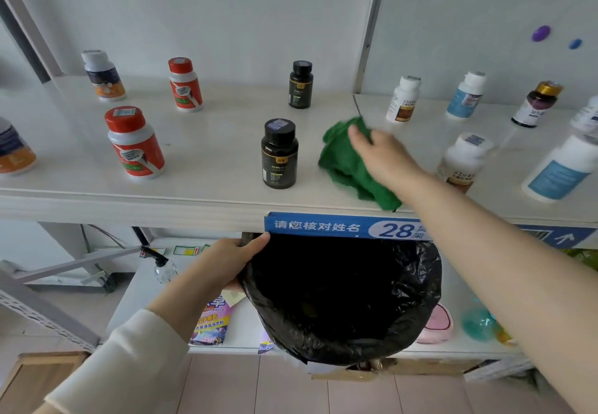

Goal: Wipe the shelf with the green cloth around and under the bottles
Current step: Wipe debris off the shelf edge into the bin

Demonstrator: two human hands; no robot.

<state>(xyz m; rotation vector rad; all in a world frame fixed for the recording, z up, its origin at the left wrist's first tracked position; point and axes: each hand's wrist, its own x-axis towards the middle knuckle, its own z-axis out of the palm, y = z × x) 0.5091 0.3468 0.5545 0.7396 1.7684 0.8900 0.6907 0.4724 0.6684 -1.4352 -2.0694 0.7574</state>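
Note:
The green cloth (346,162) lies crumpled on the white shelf (210,154), near its front edge. My right hand (385,158) rests on the cloth with fingers spread, blurred by motion. Just left of the cloth stands a black bottle (279,153); a second black bottle (301,84) is farther back. To the right stands a white bottle with a brown label (461,162). Below the shelf edge, my left hand (223,264) grips the rim of a bin lined with a black bag (343,297).
Red-capped bottles (136,141) stand at the left, with several white, blue-labelled and dark bottles (466,94) at the back right. A blue label strip (346,226) hangs on the shelf front. A lower shelf holds a spray bottle (163,266), packets and a pink item.

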